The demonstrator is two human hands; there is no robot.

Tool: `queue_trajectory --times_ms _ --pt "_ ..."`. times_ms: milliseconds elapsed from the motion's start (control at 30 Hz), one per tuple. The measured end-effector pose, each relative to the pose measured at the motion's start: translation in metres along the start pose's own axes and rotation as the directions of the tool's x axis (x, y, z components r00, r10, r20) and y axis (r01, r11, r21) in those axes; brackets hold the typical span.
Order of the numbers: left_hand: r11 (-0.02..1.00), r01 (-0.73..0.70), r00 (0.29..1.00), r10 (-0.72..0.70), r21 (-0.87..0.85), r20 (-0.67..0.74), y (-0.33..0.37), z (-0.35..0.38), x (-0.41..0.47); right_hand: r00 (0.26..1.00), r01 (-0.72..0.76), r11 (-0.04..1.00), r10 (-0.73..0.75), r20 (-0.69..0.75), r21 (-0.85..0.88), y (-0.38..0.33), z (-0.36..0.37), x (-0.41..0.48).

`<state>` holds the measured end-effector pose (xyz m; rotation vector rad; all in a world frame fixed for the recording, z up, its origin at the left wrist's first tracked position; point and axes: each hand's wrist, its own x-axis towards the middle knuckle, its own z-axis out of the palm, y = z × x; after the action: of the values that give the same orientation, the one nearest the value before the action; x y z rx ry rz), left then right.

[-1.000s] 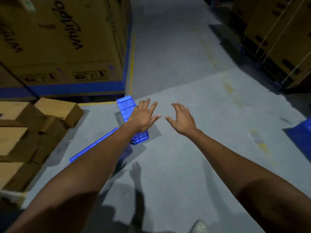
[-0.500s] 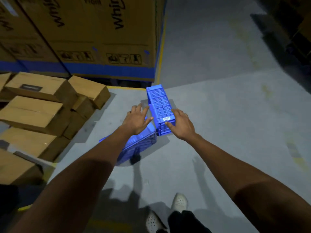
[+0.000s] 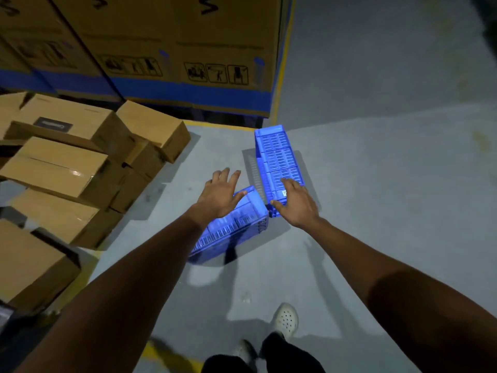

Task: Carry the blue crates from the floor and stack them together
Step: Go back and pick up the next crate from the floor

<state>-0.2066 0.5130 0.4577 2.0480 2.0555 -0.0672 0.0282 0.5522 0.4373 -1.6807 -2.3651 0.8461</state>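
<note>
Blue crates (image 3: 279, 157) (image 3: 231, 227) lying mid-frame on floor; L hand (image 3: 219, 196) & R hand (image 3: 297, 203) hovering over them, fingers spread, holding nothing.

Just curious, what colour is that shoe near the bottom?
White shoe, with small holes; head view.

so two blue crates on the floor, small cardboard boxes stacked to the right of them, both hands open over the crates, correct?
Not quite. The head view shows the cardboard boxes stacked to the left of the blue crates, not the right. The rest holds: two crates on the floor, left hand and right hand open over them.
</note>
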Motion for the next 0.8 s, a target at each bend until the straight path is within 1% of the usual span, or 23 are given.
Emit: queue_trajectory --times_ms 100,233,367,467,567,667,700,733,800 --pt "1.0 -0.006 1.0 0.006 -0.018 0.008 -0.025 0.028 0.029 0.999 0.01 1.0 -0.009 0.031 -0.026 0.001 0.03 0.036" --pt "0.999 -0.029 0.998 0.031 -0.036 0.052 -0.061 0.085 0.066 0.997 0.048 0.996 -0.044 0.065 -0.075 0.005 0.083 0.083" --pt "0.999 -0.043 0.996 0.043 0.001 0.073 -0.107 0.163 0.121 0.995 0.095 0.986 -0.092 0.03 -0.137 0.017 0.158 0.152" --pt "0.998 -0.044 0.999 0.043 0.045 0.033 -0.137 0.221 0.159 0.989 0.151 0.965 -0.15 0.022 -0.213 0.034 0.223 0.198" --pt "0.99 -0.073 0.997 0.075 0.124 -0.015 -0.157 0.277 0.19 0.991 0.13 0.948 -0.117 0.061 -0.29 0.055 0.286 0.234" --pt "0.984 -0.097 0.995 0.096 0.152 0.016 -0.166 0.33 0.214 0.988 0.129 0.931 -0.094 0.119 -0.342 0.079 0.337 0.258" --pt "0.988 -0.085 0.996 0.08 0.126 0.045 -0.167 0.347 0.22 0.984 0.137 0.929 -0.087 0.157 -0.343 0.088 0.353 0.265" --pt "0.996 -0.041 0.996 0.034 0.081 0.083 -0.168 0.367 0.224 0.976 0.142 0.933 -0.078 0.201 -0.331 0.097 0.369 0.271" --pt "0.985 0.154 0.973 -0.136 -0.084 0.186 -0.164 0.407 0.228 0.952 0.141 0.947 -0.05 0.302 -0.289 0.115 0.394 0.277"
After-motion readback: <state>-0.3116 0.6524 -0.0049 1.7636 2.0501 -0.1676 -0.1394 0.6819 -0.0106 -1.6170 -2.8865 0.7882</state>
